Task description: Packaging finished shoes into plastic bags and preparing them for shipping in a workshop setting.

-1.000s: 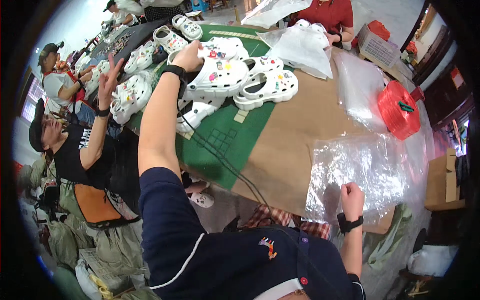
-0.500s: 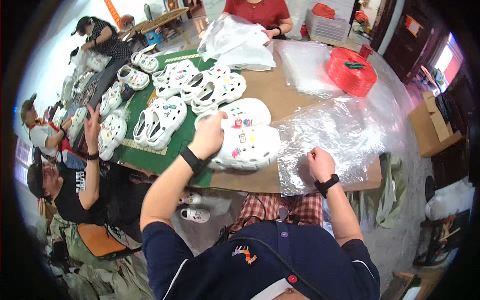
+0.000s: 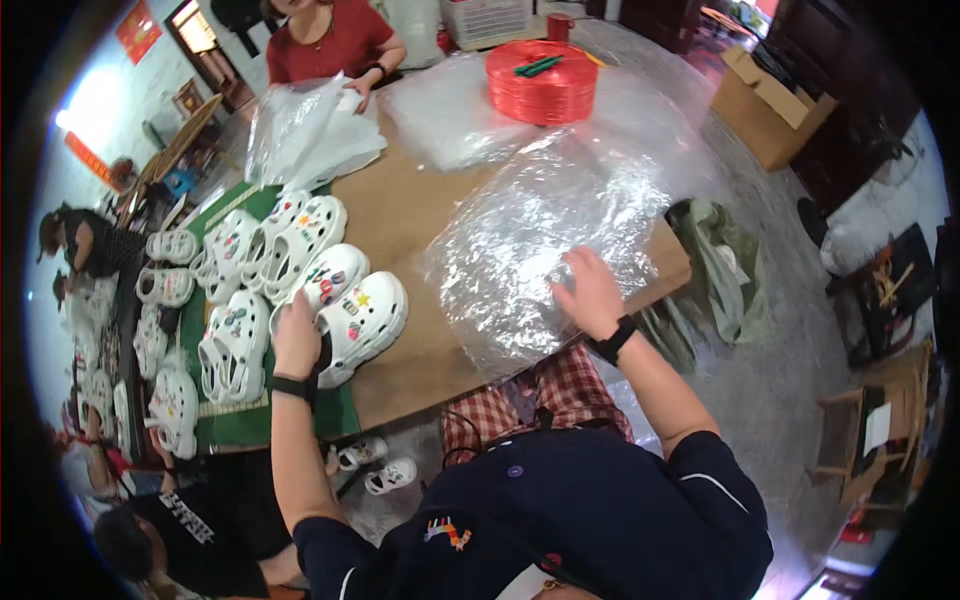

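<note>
**White clogs and clear bags on a brown tabletop**

A pair of white clogs point(image 3: 345, 312) decorated with coloured charms is held at the heel end by the left hand point(image 3: 297, 338), whose fingers are curled closed around them; the pair rests on the tabletop point(image 3: 420, 215), at the edge of a green cutting mat point(image 3: 222, 425); the right hand point(image 3: 588, 292) is laid flat and open on a clear plastic bag point(image 3: 545, 240) that is spread over the tabletop's near right part. The tabletop is covered in brown board; more white clogs point(image 3: 262, 248) are lined up on the green mat, and further pairs are seen on a dark surface to the left. At the far end a red spool of twine point(image 3: 541, 80) is set among more clear plastic sheets point(image 3: 450, 115), and a person in a red top point(image 3: 330, 40) is handling crumpled bags point(image 3: 305, 135). The floor point(image 3: 790, 300) is grey and shiny; a cardboard box point(image 3: 772, 105) stands on it at the right, and a green cloth heap point(image 3: 722, 265) lies just beside the tabletop; two small white clogs point(image 3: 378, 465) lie on the floor below the near edge.
</note>
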Tool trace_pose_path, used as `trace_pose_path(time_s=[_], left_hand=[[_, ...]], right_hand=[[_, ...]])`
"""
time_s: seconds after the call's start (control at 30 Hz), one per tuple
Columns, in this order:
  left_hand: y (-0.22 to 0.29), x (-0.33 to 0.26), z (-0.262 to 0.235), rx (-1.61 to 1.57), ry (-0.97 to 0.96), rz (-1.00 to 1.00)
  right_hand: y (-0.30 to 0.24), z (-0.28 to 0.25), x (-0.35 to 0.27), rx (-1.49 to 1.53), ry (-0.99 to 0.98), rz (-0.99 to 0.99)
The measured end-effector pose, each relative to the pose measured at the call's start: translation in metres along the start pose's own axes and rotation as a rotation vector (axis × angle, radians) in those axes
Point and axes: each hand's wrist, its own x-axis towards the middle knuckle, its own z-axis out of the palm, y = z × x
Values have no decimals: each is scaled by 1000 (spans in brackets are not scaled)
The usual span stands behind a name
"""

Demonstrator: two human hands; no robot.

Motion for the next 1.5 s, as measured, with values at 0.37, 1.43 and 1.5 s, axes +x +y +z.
trace_pose_path(time_s=[0.37,1.43,1.5], left_hand=[[159,-94,37,-577,-226,261],[208,-49,128,-1958,-600,-550],[214,-37,130,-1965,-582,-579]], right_hand=[[135,-9,28,-68,206,695],[46,-16,-15,638,-425,759],[61,-22,-12,291,-238,615]])
